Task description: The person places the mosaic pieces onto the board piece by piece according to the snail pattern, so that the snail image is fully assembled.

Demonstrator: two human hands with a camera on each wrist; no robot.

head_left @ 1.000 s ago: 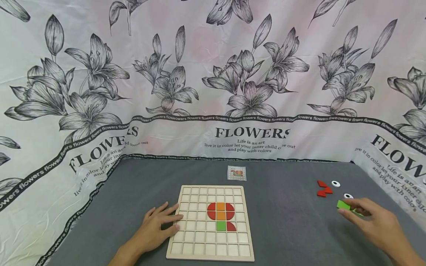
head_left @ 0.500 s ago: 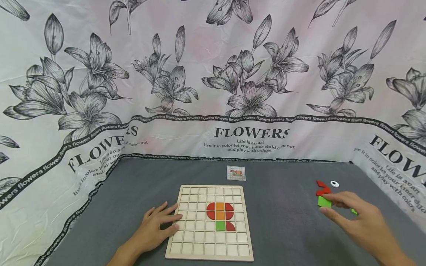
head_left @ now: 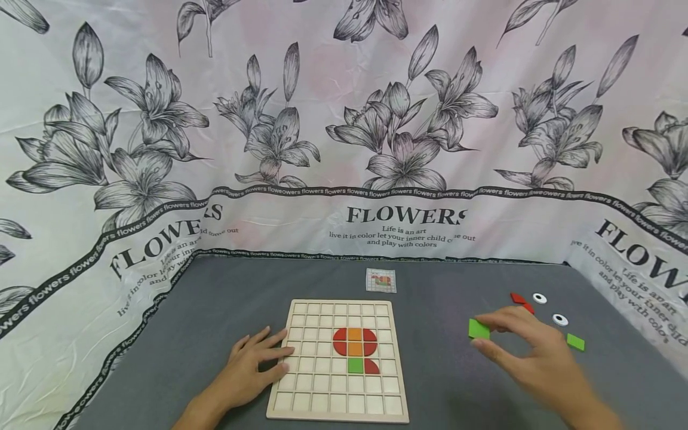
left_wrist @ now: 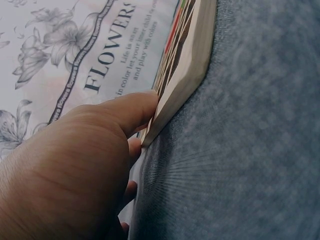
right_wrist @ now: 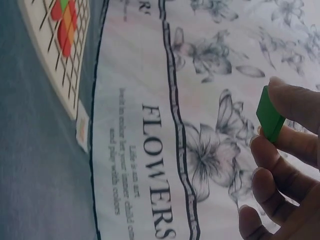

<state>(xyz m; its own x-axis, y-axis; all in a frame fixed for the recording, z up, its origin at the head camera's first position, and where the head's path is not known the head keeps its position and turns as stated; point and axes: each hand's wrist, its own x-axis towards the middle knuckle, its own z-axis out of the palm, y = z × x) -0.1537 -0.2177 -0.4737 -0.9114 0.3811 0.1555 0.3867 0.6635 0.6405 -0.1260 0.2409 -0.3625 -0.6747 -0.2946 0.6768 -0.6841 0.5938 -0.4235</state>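
My right hand pinches a green square tile between thumb and fingers, over the table to the right of the board. In the right wrist view the green tile stands up between the fingertips. My left hand lies with spread fingers at the left edge of a wooden grid board, its fingertips touching the frame. On the board, two orange squares sit between red rounded pieces. Just below them are a green square and a red quarter-round.
A small picture card lies behind the board. At the right of the grey table are red pieces, two white rings and another green tile. A flower-printed curtain encloses the table's back and sides.
My right hand has carried the green tile leftward from the loose pieces, uncovering a white ring and another green tile. My left hand stays at the board's edge.
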